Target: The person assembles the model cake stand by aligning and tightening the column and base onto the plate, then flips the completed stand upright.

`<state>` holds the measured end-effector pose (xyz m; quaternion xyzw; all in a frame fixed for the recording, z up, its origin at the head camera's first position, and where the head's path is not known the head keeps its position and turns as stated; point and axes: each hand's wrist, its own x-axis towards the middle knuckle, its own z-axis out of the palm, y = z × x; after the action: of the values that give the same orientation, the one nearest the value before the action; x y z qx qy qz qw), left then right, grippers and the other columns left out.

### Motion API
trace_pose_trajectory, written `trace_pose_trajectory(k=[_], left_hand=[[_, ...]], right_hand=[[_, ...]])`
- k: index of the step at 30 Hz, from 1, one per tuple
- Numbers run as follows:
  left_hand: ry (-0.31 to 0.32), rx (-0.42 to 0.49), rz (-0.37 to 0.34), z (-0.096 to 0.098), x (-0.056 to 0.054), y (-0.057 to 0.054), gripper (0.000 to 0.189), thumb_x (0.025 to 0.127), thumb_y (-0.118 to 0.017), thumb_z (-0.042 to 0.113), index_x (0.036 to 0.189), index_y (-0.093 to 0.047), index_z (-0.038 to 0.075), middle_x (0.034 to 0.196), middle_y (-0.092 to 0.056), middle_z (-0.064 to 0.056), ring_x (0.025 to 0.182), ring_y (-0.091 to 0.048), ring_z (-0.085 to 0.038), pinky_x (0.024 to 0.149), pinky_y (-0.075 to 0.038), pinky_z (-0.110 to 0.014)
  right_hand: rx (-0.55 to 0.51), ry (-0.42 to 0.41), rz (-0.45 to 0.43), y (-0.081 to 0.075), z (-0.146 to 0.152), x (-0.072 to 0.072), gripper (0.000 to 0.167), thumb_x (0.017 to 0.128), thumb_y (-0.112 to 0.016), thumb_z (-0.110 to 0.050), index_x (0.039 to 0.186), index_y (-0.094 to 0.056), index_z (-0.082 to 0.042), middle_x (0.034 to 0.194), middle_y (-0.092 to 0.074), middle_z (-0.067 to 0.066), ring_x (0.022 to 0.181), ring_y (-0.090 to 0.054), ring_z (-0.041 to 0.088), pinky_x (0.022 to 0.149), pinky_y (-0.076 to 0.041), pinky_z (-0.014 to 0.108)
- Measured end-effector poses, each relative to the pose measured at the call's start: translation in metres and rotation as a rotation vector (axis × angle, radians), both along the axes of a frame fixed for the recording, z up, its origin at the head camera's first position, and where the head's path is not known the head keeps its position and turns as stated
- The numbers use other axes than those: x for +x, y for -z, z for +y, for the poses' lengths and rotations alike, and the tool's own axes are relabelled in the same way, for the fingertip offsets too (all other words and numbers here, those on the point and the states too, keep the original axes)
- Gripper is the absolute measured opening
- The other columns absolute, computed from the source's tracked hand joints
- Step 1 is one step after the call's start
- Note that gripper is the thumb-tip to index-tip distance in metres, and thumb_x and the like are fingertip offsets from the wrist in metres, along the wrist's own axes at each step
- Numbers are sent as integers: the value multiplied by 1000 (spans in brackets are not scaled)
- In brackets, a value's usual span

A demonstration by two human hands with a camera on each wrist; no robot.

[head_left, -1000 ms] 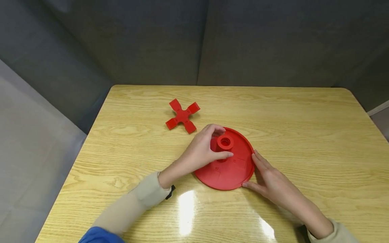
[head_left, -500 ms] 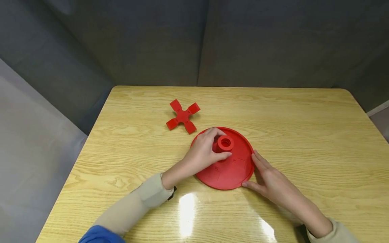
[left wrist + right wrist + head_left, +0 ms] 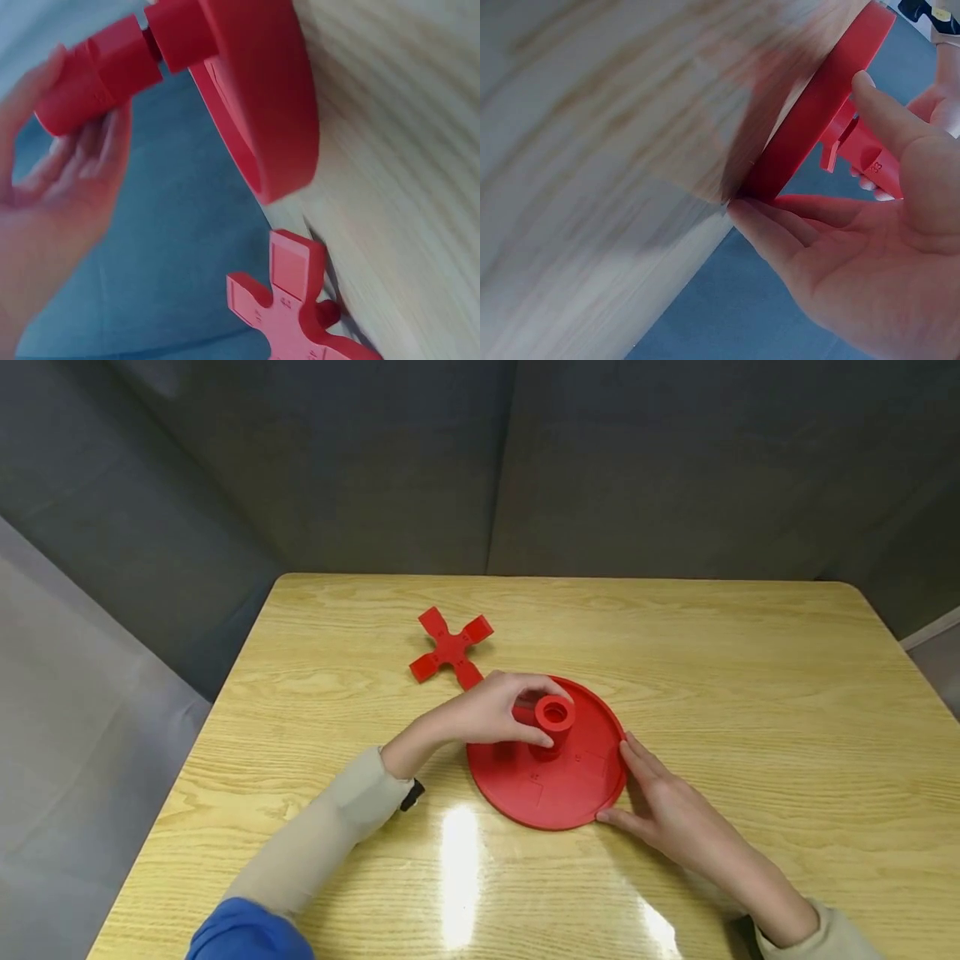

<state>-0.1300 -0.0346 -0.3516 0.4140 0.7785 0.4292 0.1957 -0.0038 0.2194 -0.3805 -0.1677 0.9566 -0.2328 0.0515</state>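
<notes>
A round red disc with a raised rim (image 3: 570, 802) lies on the table in the head view. A hollow red cylinder (image 3: 564, 737) stands over its middle. My left hand (image 3: 491, 708) grips the cylinder's upper part, fingers behind and thumb in front. In the left wrist view, a narrow neck shows between the gripped cylinder (image 3: 97, 79) and a red stub (image 3: 180, 34) on the disc. My right hand (image 3: 671, 802) touches the disc's outer rim at the near right, fingers fairly straight and thumb spread apart. The right wrist view shows thumb and fingers against the rim (image 3: 817, 112).
A red cross-shaped piece with squared ends (image 3: 450, 647) lies beyond the disc to the left, one arm close to my left hand. The light wooden table (image 3: 750, 677) ends at a dark fabric screen (image 3: 480, 468) behind it.
My left hand and forearm have turned about the cylinder, the wrist swinging forward and left, with fingers now further round its far side. The disc, cross piece and right hand stay put.
</notes>
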Motion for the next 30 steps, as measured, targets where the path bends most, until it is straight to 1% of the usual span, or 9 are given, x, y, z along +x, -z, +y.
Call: trace_pose_trajectory(k=[3,5,10,14,16,17,22,26,30], left_hand=[[61,16,-41,-2,-5,0,46,85,-78,10,127,-61,9,121,-62,2,105,-58,-6,94,-48,-26],[78,20,-63,-3,-6,0,46,85,-77,10,128,-61,9,122,-62,2,107,-57,-7,96,-47,-26],[84,22,-92,-3,-7,0,46,86,-77,10,129,-61,9,122,-62,1,107,-58,-7,97,-46,-26],[68,28,-88,-3,-6,0,48,85,-77,11,130,-60,10,123,-62,2,108,-58,-7,98,-46,-28],[29,26,-62,-4,-2,2,51,85,-79,16,132,-59,11,125,-60,3,110,-56,-6,98,-46,-27],[-5,25,-41,-4,1,2,53,84,-80,19,133,-59,12,126,-59,4,111,-55,-6,97,-46,-27],[-223,31,63,-1,28,5,64,81,-81,37,135,-55,14,128,-56,7,111,-53,-6,94,-49,-29],[-359,62,113,6,44,7,64,81,-82,38,133,-55,12,124,-56,5,107,-55,-8,91,-51,-30],[-437,64,130,13,50,10,55,81,-82,34,126,-57,13,118,-57,4,103,-55,-8,88,-51,-27]], right_hand=[[-4,-1,-3,1,0,0,92,83,-79,-38,145,-35,13,152,-29,30,133,-38,48,99,-42,59],[-4,-1,-3,1,-1,0,92,83,-79,-38,145,-35,13,152,-29,30,133,-39,48,98,-42,59],[0,0,1,1,-1,0,91,83,-79,-37,145,-35,13,152,-29,30,132,-39,48,98,-43,60],[0,1,-4,2,-2,-1,91,83,-79,-37,145,-35,13,152,-29,30,132,-39,48,98,-42,59],[0,2,-9,2,-2,-1,91,83,-79,-37,145,-35,13,152,-29,30,133,-39,48,98,-42,59],[1,2,-11,2,-2,-1,92,83,-79,-38,145,-35,13,152,-29,30,133,-39,48,98,-42,59],[3,-3,-4,2,-2,0,92,83,-79,-38,145,-35,13,152,-29,30,132,-39,47,97,-43,59],[7,3,1,1,-1,0,92,83,-79,-38,145,-34,13,153,-28,30,132,-40,47,96,-44,59],[4,5,-6,1,-1,0,92,83,-78,-41,145,-34,13,153,-28,29,132,-40,47,96,-44,59]])
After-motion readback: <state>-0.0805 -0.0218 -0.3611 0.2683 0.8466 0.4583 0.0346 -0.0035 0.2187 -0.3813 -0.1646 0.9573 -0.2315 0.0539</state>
